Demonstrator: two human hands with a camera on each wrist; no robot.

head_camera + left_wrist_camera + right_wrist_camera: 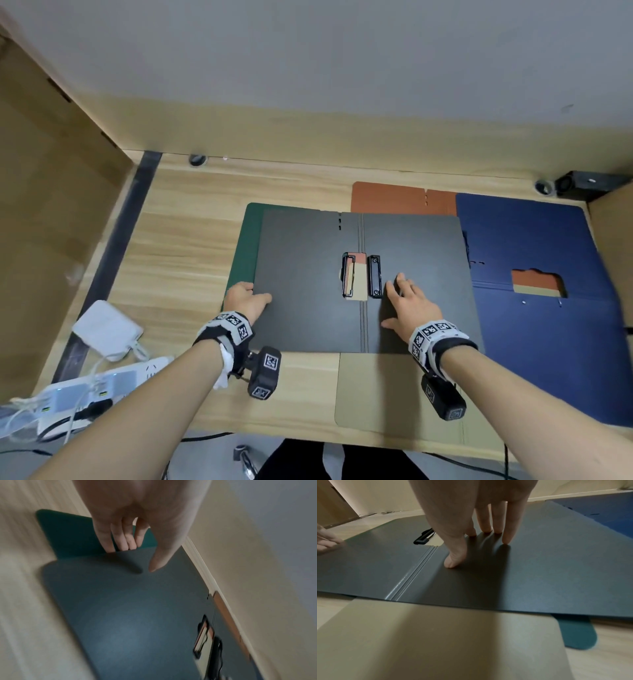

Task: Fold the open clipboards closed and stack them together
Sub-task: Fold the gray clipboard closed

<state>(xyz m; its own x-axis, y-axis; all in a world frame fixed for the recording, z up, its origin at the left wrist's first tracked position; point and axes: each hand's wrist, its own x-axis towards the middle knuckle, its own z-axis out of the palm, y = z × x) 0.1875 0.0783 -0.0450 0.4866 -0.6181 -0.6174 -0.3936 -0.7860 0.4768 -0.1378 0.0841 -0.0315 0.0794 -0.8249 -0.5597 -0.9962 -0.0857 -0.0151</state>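
Note:
A black clipboard [308, 274] lies open and flat in the middle of the wooden table, its spine running front to back and its black clip [374, 275] beside the spine. It lies on top of a green clipboard [245, 240], an orange one [394, 198], a tan one [373, 387] and an open blue one [534, 325]. My left hand [248, 299] is at the black cover's left edge, fingers [120, 540] tucked under it and thumb over the top. My right hand [407, 301] presses its straight fingertips [506, 539] on the right half, near the spine.
A white power strip [96, 380] with cables and a white adapter [106, 329] lie at the front left. A cardboard panel [51, 205] stands along the left side. A small black box [582, 183] sits at the back right corner. The wall runs behind.

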